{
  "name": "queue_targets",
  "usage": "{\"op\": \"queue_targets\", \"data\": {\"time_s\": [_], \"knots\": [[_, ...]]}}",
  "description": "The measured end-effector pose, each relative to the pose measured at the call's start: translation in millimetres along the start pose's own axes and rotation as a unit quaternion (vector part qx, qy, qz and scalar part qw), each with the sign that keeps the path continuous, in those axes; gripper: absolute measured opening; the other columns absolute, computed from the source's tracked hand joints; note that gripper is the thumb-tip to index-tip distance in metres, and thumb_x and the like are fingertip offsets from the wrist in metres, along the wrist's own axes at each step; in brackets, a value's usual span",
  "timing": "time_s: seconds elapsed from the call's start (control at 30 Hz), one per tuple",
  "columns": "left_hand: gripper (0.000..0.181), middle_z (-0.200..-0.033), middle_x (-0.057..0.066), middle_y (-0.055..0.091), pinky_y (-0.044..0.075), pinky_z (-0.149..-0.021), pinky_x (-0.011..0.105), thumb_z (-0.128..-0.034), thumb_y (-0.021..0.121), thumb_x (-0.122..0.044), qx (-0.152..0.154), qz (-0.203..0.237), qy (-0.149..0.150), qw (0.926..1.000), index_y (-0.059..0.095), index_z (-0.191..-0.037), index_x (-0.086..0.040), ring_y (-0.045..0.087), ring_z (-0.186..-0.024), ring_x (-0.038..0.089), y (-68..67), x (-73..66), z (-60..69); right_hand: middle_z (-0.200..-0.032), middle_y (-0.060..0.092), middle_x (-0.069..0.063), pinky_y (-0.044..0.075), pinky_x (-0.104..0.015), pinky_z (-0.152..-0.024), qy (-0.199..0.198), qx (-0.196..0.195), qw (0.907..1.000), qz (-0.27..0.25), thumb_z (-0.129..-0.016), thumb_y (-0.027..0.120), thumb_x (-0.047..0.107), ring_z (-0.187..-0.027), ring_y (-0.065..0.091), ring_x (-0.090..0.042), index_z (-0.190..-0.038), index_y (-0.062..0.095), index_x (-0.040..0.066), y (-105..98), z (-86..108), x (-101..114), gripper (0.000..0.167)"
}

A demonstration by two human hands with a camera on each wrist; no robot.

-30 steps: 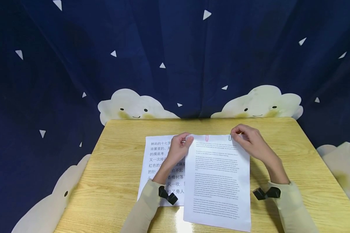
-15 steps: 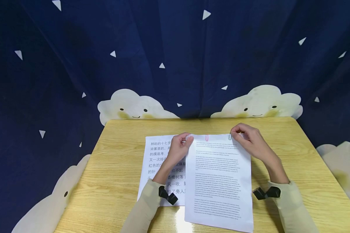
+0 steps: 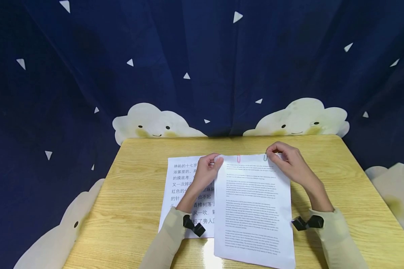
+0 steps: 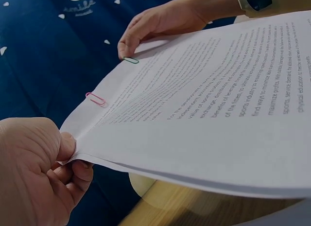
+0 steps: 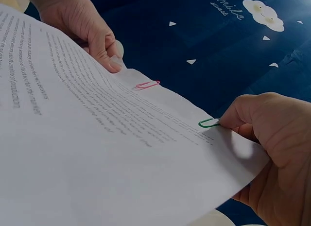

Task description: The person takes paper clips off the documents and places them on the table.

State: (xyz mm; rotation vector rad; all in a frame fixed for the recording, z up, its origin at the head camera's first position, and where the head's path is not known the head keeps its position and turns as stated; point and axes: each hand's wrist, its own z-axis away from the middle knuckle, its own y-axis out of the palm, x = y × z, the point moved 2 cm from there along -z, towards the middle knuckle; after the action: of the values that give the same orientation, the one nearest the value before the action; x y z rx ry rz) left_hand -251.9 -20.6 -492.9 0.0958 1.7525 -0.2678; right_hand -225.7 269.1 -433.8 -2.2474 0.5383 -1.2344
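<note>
Can see the left hand (image 3: pixel 208 170) pinching the top left corner of the printed paper (image 3: pixel 252 220), with thumb above and curled fingers beneath, probably so as to steady that corner and keep the top edge fairly taut. At the other end of that edge, can see the right hand (image 3: pixel 289 160) pinching the end of the green clip (image 5: pixel 208 124), with fingertips right at the paper's rim, likely for a sure hold on so small a piece of wire. Cannot make out the full lie of the fingers behind the sheet. Find the printed paper lifted off the desk (image 3: pixel 139 160) between both hands and curving gently, seemingly to leave room for fingers underneath. Find the pink clip (image 5: pixel 148 85) on the same edge, between the left hand and the green clip, touched by neither hand, perhaps there to keep layers together, judging by the doubled side edge in the left wrist view. Cannot tell the number of sheets. Notice another page (image 3: pixel 170 190) with larger characters, lying on the desk to the left, partly hidden by the printed paper, perhaps placed there for being out of the way.
</note>
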Motion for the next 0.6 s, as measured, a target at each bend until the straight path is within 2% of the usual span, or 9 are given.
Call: {"op": "queue_targets", "data": {"time_s": [0.23, 0.6], "knots": [[0.02, -0.091, 0.017, 0.075, 0.057, -0.059, 0.025, -0.1056, 0.062, -0.012, -0.002, 0.001, 0.0, 1.0, 0.074, -0.114, 0.002, 0.07, -0.066, 0.01, 0.0, -0.7, 0.5, -0.095, 0.068, -0.002, 0.037, -0.024, -0.08, -0.007, -0.004, 1.0, -0.003, -0.101, 0.064, 0.003, -0.088, 0.053, -0.01, -0.1, 0.07, 0.009, 0.8, -0.5, -0.1, 0.008], [0.022, -0.091, 0.016, 0.076, 0.056, -0.058, 0.024, -0.1064, 0.061, -0.013, 0.001, 0.01, -0.005, 0.9999, 0.074, -0.115, 0.002, 0.07, -0.065, 0.01, 0.1, -1.0, 0.5, -0.097, 0.069, -0.004, 0.037, -0.022, -0.084, 0.003, -0.011, 0.9999, -0.009, -0.103, 0.062, 0.004, -0.091, 0.054, -0.009, -0.102, 0.07, 0.007, 2.2, -0.7, 0.6, 0.008]]}}
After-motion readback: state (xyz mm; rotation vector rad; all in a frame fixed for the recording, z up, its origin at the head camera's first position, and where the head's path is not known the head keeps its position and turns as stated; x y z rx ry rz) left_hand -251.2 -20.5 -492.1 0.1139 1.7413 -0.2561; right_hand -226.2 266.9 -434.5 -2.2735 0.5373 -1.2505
